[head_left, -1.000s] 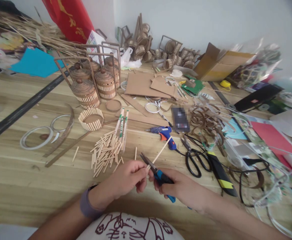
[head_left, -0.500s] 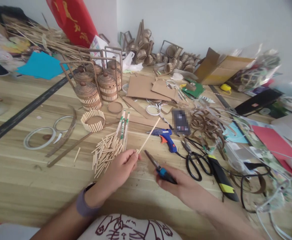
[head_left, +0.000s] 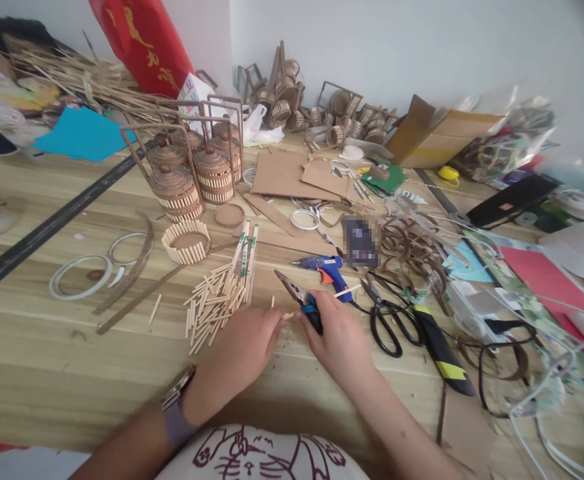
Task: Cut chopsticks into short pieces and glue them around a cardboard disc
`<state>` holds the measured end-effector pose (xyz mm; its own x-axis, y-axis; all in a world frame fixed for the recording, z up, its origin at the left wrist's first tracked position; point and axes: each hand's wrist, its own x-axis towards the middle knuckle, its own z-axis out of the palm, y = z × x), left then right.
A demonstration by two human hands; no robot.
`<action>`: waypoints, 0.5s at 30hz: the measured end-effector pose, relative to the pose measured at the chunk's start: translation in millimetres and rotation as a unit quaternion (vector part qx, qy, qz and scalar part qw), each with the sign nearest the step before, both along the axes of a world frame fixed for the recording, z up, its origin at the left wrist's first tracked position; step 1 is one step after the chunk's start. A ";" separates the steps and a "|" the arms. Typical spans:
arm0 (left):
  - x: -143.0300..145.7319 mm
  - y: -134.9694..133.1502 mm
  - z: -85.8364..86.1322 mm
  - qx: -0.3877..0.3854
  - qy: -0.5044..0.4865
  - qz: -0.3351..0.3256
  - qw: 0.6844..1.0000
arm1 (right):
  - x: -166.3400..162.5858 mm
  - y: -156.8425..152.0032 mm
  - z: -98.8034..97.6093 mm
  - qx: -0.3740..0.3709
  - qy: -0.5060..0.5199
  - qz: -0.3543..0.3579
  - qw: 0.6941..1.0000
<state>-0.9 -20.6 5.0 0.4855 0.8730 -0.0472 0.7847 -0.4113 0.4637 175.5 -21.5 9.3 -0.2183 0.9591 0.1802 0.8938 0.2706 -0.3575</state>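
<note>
My right hand (head_left: 342, 337) is closed around needle-nose pliers (head_left: 293, 289) with blue and black grips, their jaws pointing up and left. A thin wooden stick (head_left: 348, 291) passes behind my right hand, its far end showing beyond the knuckles toward the glue gun. My left hand (head_left: 242, 343) pinches the stick's near end, close to my right fingertips. A pile of short cut sticks (head_left: 215, 303) lies left of my hands. One short piece (head_left: 273, 302) is just above my left fingertips. A round basket of upright sticks (head_left: 186, 243) stands behind the pile.
A blue glue gun (head_left: 329, 268), black scissors (head_left: 385, 317) and a black-and-yellow cutter (head_left: 445, 353) lie to the right. Lidded baskets with tall handles (head_left: 175, 190) stand at back left. Cardboard sheets (head_left: 287, 177) and white tape rings (head_left: 81, 277) are around.
My right hand with the pliers has moved up and left, close to my left hand. The stick, which pointed up and away, now slants right behind my right hand. A short piece now shows above my left fingertips.
</note>
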 end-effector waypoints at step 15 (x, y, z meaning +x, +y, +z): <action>2.3 -2.9 6.5 0.044 0.108 0.006 0.993 | -20.6 -0.4 -2.7 -0.035 -0.046 -0.058 0.997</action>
